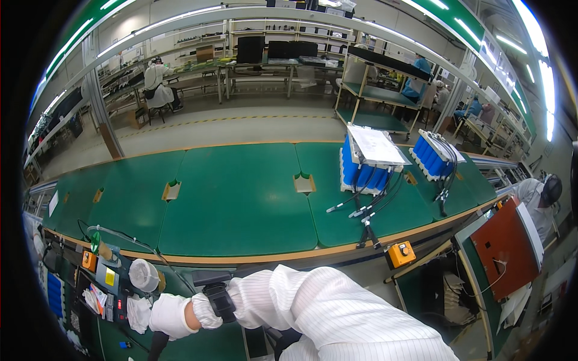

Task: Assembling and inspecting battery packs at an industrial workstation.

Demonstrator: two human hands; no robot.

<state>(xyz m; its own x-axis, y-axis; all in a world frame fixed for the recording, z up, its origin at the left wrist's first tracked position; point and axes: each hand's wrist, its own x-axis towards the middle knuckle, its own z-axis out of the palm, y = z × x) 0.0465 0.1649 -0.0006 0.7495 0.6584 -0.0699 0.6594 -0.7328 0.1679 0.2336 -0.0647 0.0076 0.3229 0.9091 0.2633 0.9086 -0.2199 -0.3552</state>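
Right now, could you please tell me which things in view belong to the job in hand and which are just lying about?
Seemingly in use, at the right hand:
white glove, worn
dark object below

Apparently just lying about:
crumpled white cloth
white tub
large blue pack
smaller blue pack

The camera sits on the head, above the fingers (159, 323), quite near. It looks down and past them, over the table (241, 198) to the floor (241, 126).

The right arm (337, 310) (sleeved in striped white) stretches leftward; the gloved right hand (170, 317) points leftward, grip unclear.
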